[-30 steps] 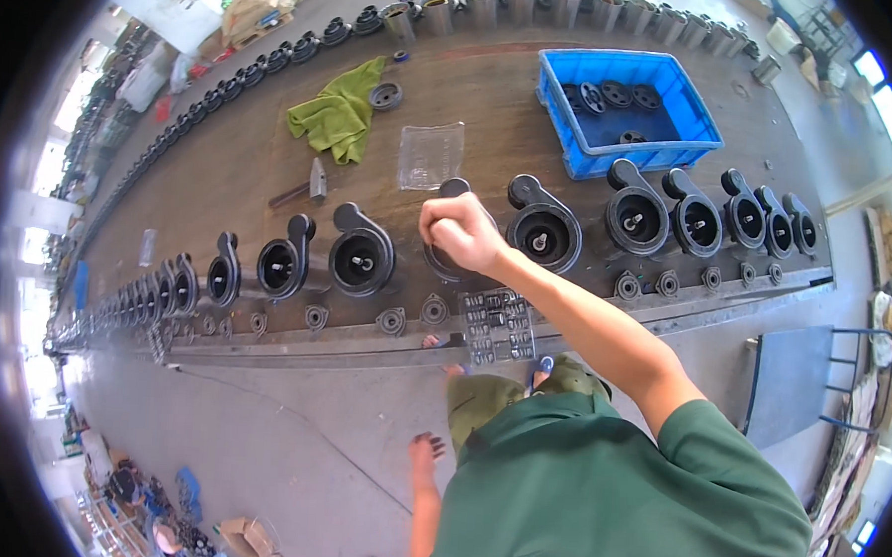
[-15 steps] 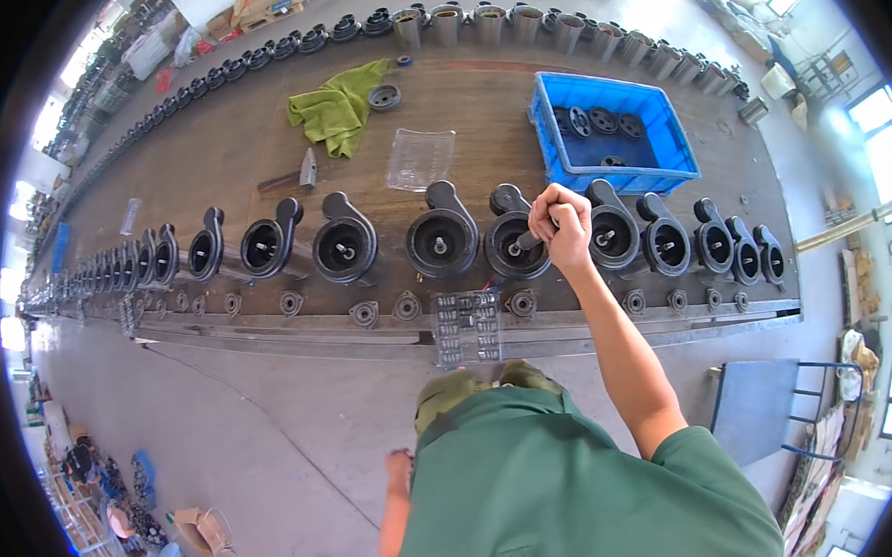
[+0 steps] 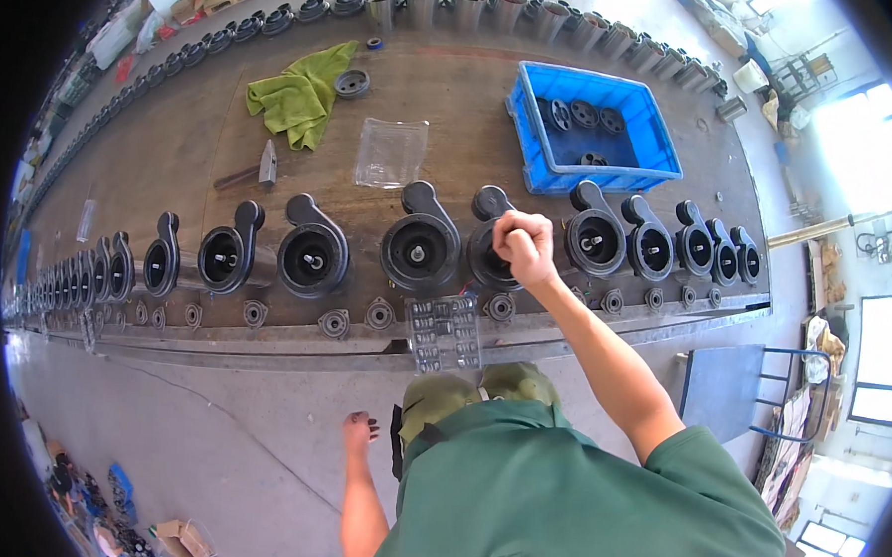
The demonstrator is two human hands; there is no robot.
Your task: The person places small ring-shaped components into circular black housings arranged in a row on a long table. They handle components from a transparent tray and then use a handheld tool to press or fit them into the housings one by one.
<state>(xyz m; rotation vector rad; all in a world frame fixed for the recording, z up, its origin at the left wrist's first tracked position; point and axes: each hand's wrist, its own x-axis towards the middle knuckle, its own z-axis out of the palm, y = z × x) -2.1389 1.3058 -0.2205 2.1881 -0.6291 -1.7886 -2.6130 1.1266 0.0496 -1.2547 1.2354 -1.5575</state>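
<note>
My right hand (image 3: 524, 247) is closed over a black round housing (image 3: 486, 265) with a rounded side arm, one of a row along the table's near edge. Whatever the fingers hold is hidden behind them, as is this housing's centre. To its left stands a like housing (image 3: 419, 250) with a pale shaft end in its middle; another housing (image 3: 595, 241) is to the right. Low beside my body hangs my left hand (image 3: 360, 429), fingers loosely bent and apart, holding nothing visible. A clear plastic tray (image 3: 444, 333) of small metal parts lies at the near edge.
Small flanged metal parts (image 3: 380, 313) line the near edge. Farther back are a blue crate (image 3: 610, 173) with black discs, a clear empty tray (image 3: 392, 155), a hammer (image 3: 268, 163) and a green cloth (image 3: 300, 98). Metal cylinders (image 3: 468, 11) stand along the far edge. A blue-topped cart (image 3: 722, 392) is at right.
The view has shifted a little, moving the table's things leftward. My right hand stays at the same housing, turned so the dark piece in its fingers no longer shows. My left hand has swung outward.
</note>
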